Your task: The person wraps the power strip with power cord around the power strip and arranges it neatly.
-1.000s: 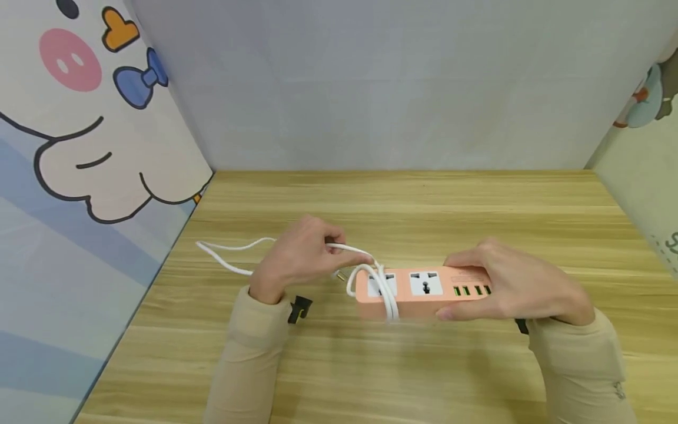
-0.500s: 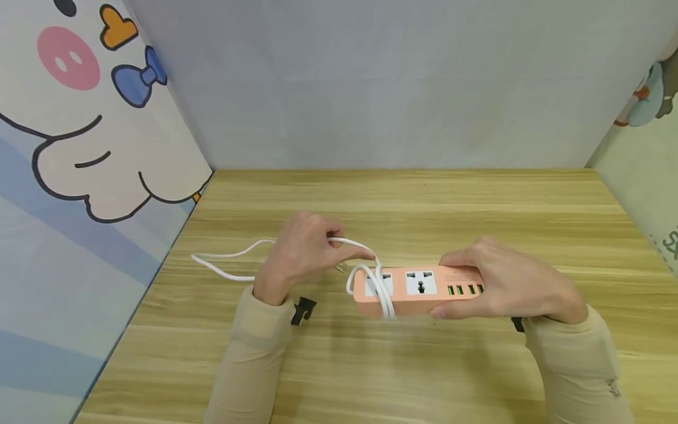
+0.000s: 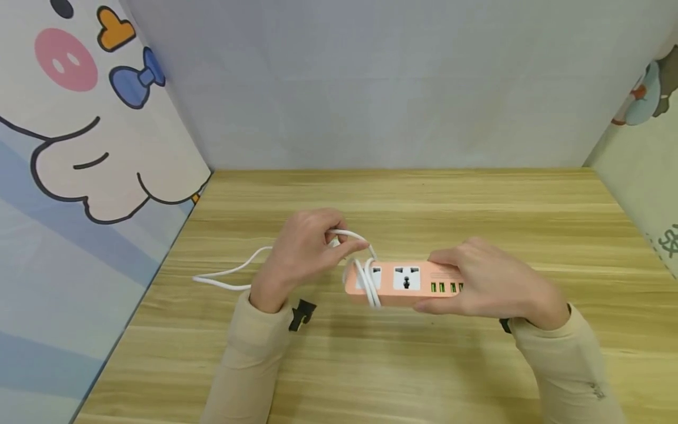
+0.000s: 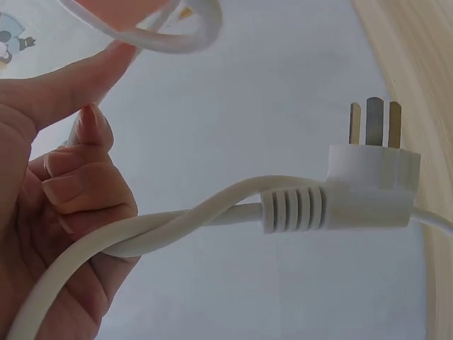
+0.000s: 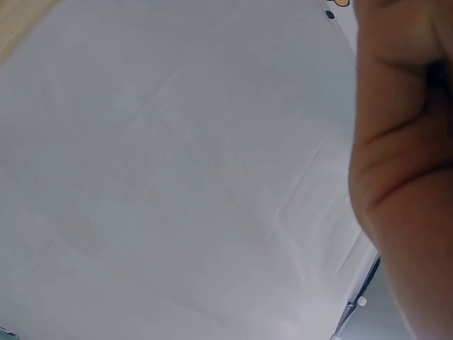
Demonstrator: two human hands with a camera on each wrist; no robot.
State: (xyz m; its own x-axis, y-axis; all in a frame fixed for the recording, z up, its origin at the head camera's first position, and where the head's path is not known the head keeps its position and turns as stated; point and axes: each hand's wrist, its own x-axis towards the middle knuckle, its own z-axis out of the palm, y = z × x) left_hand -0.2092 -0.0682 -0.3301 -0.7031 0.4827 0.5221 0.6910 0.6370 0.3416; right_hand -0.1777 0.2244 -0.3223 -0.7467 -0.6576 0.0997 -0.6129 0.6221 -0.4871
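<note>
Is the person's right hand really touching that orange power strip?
Touching. The head view shows it: the right hand grips one end of the orange power strip, thumb against its near side.

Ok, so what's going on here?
A person is handling a power strip and its cord. Their right hand grips the peach power strip, while their left hand holds the white cord. Some of the cord is looped around the strip's end nearer the left hand. The plug isn't plugged into anything; its prongs are bare.
</note>
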